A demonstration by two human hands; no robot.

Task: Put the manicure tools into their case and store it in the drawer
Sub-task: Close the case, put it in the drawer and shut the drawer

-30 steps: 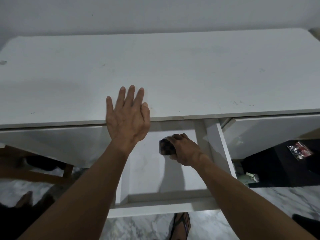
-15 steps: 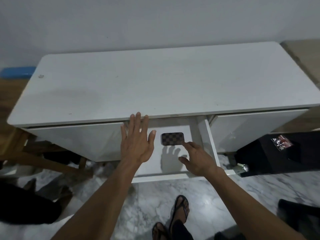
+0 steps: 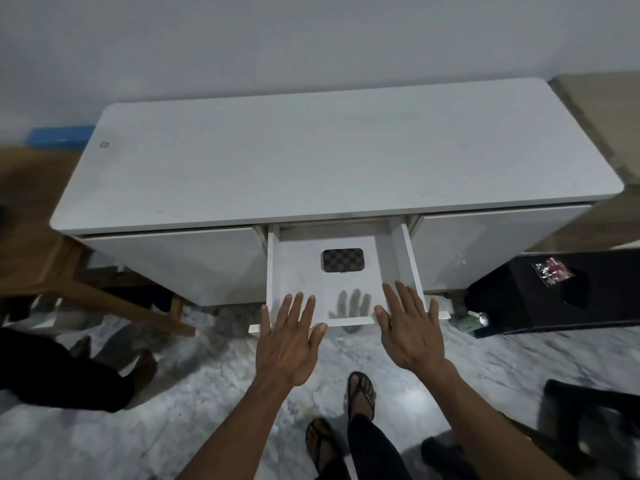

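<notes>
The brown checkered manicure case lies closed and flat inside the open white drawer, toward its back. My left hand is spread with straight fingers over the drawer's front left corner. My right hand is spread the same way over the front right corner. Neither hand holds anything, and both are apart from the case. Whether the palms touch the drawer front cannot be told.
The drawer belongs to a low white cabinet against a grey wall. A wooden bench stands at the left, a black unit at the right. My sandalled feet and another person's feet are on the marble floor.
My right hand let go of the case, leaving it in the drawer. Both hands drew back to the drawer's front edge. My head moved back, so the whole cabinet shows.
</notes>
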